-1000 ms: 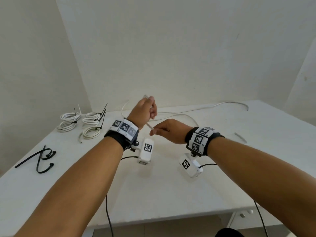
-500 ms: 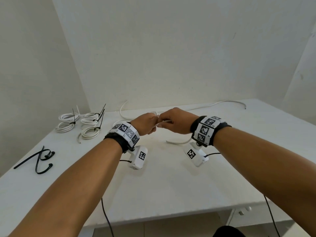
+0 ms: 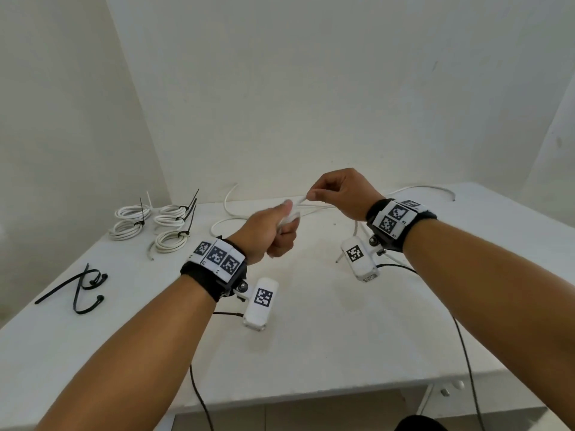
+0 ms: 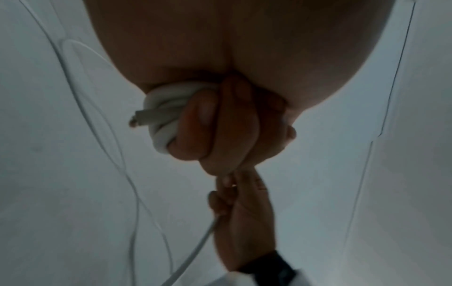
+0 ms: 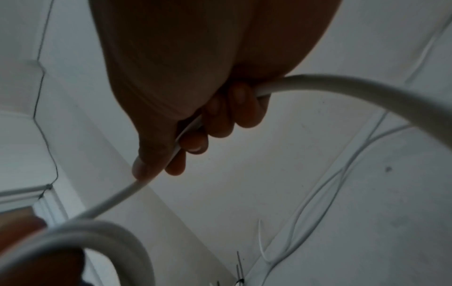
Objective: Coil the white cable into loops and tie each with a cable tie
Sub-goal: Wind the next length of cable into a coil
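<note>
5 tied coils point(image 3: 149, 223) lie done on the desk point(image 3: 311, 337); left hand point(image 3: 273, 231) grips fresh loops, right hand point(image 3: 339, 194) pinches the white cable point(image 5: 342, 85), untied

Head view: bright, even, diffuse light; soft shadows on the white table point(image 3: 311, 353) beneath the wrist cameras; straight wall lines bow toward the edges. Left wrist view: dim, bluish, the left hand point(image 4: 220, 123) backlit and soft. Right wrist view: equally dim, near white cable point(image 5: 367, 92) blurred, out of focus
</note>
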A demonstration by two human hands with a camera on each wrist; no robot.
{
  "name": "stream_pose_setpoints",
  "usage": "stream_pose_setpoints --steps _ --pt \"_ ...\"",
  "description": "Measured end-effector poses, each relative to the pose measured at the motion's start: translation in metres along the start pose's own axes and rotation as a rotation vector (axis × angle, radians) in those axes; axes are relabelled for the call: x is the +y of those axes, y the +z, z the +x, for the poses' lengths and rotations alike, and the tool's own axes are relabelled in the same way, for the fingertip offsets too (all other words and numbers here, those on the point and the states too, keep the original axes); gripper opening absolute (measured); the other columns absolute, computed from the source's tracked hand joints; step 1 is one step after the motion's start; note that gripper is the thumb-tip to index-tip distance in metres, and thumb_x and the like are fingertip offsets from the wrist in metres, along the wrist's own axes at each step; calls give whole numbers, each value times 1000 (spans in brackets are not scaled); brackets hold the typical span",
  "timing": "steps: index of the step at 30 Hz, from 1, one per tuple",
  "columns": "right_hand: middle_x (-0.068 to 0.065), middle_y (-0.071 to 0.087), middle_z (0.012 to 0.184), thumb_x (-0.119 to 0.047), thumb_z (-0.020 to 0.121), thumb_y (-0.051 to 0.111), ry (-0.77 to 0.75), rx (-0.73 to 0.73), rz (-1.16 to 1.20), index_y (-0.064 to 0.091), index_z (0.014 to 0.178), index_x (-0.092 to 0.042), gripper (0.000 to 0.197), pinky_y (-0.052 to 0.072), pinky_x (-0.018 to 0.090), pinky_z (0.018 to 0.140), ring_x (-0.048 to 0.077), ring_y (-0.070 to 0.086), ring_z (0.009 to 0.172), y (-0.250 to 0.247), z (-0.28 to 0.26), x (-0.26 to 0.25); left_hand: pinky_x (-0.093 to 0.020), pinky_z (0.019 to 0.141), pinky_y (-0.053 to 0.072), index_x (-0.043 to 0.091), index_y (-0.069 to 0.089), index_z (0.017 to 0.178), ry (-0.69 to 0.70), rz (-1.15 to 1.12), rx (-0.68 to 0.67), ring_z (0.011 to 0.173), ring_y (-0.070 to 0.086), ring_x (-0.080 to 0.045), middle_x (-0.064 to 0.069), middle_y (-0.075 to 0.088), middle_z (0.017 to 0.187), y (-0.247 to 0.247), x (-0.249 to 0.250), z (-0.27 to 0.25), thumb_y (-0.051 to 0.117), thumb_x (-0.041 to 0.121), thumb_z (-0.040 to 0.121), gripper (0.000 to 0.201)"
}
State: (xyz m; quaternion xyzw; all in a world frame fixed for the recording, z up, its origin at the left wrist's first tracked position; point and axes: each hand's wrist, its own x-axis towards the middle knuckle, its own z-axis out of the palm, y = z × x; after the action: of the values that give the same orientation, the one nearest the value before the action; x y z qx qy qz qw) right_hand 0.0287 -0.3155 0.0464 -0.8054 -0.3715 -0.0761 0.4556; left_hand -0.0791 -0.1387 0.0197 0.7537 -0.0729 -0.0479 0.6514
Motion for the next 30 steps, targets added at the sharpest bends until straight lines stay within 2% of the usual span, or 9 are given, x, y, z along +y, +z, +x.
stream_pose_setpoints --steps 3,6,9,11,15,19,22,26,30 --pt "-16 52 48 -32 93 68 13 0 73 73 71 -30 22 33 9 49 1 42 43 13 -7 -6 -24 43 14 17 33 59 88 -59 44 41 14 -10 4 19 45 4 22 -4 16 38 106 54" --pt "-14 47 48 -33 101 56 19 -30 146 68 62 -42 42 34 21 46 4 37 41 32 -16 -12 -25 43 15 18 34 60 173 -126 141 43 13 -11 4 19 47 3 33 0 19 39 106 52" --pt "-5 48 61 -24 104 46 59 -90 168 69 85 -34 32 37 26 44 14 39 48 45 -24 -19 -23 40 18 16 33 65 212 -217 249 41 15 -13 4 22 47 4 38 4 21 41 106 50" --pt "-1 48 67 -16 103 40 91 -143 138 63 88 -34 33 38 27 44 19 39 54 51 -28 -26 -22 39 21 15 34 66 226 -249 314 40 18 -13 4 24 46 6 40 6 22 42 107 50" --pt "3 44 69 -5 99 33 222 -270 93 50 86 -11 21 35 22 38 16 35 46 57 -32 -41 -22 42 23 16 36 69 257 -204 400 40 22 -13 5 26 46 6 38 11 23 43 107 48" --pt "6 50 76 -2 99 32 287 -416 -4 48 107 -8 18 36 18 33 14 46 44 64 -37 -50 -25 46 26 16 36 71 269 -11 456 43 28 -14 7 30 46 2 34 16 22 42 106 46" --pt "11 56 80 -2 97 34 275 -528 -131 48 125 -6 31 42 23 38 21 49 55 71 -36 -52 -25 47 29 17 34 64 284 212 492 44 29 -14 6 31 46 -2 25 22 24 39 106 49" --pt "1 59 70 -7 96 40 202 -660 -364 60 97 0 21 48 25 49 13 48 45 66 -33 -57 -26 54 35 16 39 59 288 459 504 44 37 -12 9 38 46 -12 4 26 29 38 106 53" --pt "-5 72 75 -14 96 46 74 -721 -490 66 94 -9 21 54 28 64 11 57 53 53 -28 -64 -27 61 36 14 48 73 125 628 472 59 48 -13 2 51 64 -20 -12 25 35 39 105 43"
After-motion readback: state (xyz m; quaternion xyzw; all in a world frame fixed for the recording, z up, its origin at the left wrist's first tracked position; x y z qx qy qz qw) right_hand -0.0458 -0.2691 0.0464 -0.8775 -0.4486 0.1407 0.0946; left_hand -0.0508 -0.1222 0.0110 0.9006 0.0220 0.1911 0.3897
